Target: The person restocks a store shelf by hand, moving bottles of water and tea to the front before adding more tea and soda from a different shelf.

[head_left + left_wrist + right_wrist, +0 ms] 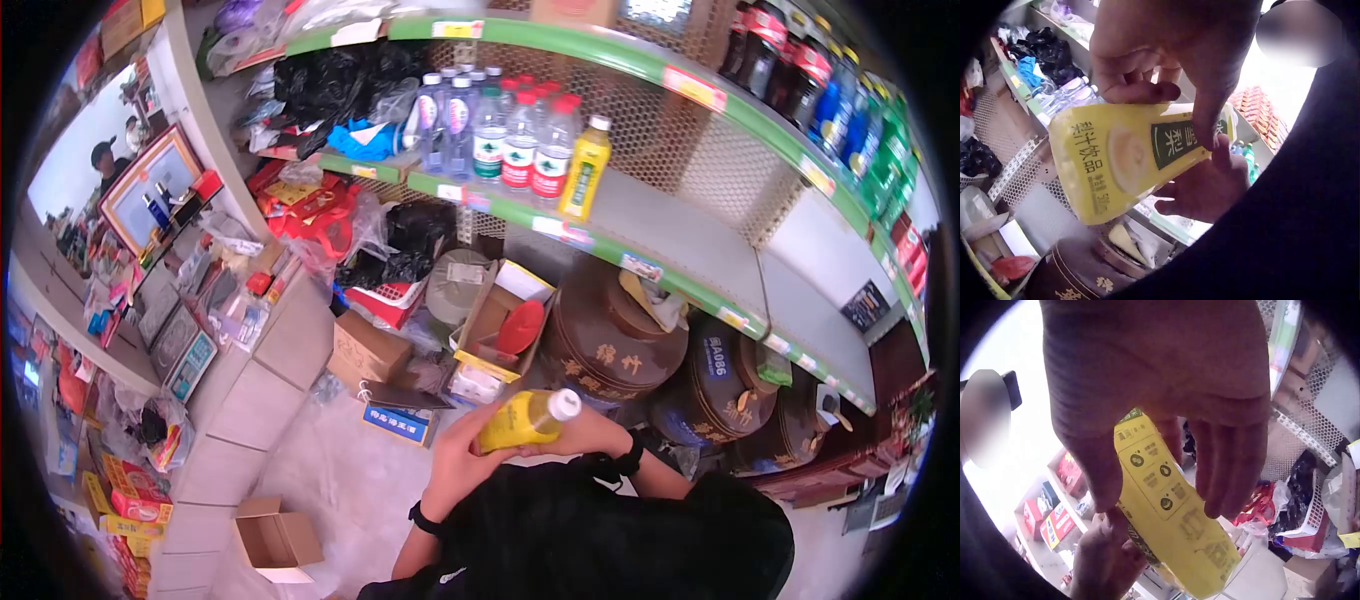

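While 2 hands (590, 434) grip a yellow bottle (520, 421), an open carton (486, 318) holds a red object (522, 328).

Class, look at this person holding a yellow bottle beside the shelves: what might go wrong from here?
1. The held yellow bottle is tilted between the left hand and the right hand; if the grip loosened, it might slip and hit the floor.
2. The standing yellow bottle is near the front edge of the shelf, so a careless reach could knock it off.
3. An open cardboard box sits on the floor, where a stray step might catch it.
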`<act>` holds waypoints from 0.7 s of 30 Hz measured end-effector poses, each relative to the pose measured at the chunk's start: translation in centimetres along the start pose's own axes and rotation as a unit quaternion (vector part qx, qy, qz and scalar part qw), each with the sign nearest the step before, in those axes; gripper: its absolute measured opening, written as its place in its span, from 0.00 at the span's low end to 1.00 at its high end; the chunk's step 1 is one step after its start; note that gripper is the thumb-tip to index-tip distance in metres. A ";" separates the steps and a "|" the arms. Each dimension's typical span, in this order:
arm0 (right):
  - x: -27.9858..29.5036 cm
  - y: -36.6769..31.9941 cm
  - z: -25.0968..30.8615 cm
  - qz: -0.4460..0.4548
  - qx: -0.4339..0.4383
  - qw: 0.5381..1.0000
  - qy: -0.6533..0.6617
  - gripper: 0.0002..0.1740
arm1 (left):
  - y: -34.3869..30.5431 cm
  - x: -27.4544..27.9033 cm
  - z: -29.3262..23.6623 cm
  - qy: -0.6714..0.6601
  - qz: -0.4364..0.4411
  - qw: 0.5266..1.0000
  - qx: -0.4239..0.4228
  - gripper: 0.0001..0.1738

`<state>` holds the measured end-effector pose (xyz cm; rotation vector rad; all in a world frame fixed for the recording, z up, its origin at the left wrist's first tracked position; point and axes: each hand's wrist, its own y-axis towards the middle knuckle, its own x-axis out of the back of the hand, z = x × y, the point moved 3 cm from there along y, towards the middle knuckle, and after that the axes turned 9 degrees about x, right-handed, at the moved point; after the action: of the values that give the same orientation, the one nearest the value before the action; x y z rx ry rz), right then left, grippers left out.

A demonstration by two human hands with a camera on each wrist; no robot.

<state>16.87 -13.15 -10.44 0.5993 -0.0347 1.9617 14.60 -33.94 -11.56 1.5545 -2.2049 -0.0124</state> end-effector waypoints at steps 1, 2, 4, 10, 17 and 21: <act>-0.3 2.2 0.1 0.020 0.021 0.999 -0.021 0.37 | 0.2 1.2 1.0 0.006 -0.007 0.999 0.052 0.41; -0.8 4.2 -0.1 0.034 0.050 0.997 -0.041 0.35 | 0.2 2.5 2.0 0.010 -0.011 0.995 0.104 0.40; -2.0 7.3 -0.4 0.054 0.040 0.996 -0.050 0.35 | 0.3 4.1 4.2 -0.046 -0.056 0.989 0.132 0.42; -1.8 12.2 0.1 0.069 0.004 0.990 -0.120 0.33 | 3.0 6.2 7.3 -0.079 -0.059 0.986 0.132 0.42; 6.3 8.9 0.4 -0.150 -0.002 0.976 -0.159 0.35 | 13.7 1.7 2.7 -0.037 0.049 0.996 -0.062 0.40; 11.9 3.9 -0.8 -0.315 -0.045 0.928 -0.194 0.33 | 18.9 -4.2 -2.4 -0.007 0.050 0.986 -0.161 0.39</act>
<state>9.21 -4.78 -5.17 0.8122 -0.1574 1.1949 -0.29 -22.67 -5.98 1.2705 -2.1611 -0.3332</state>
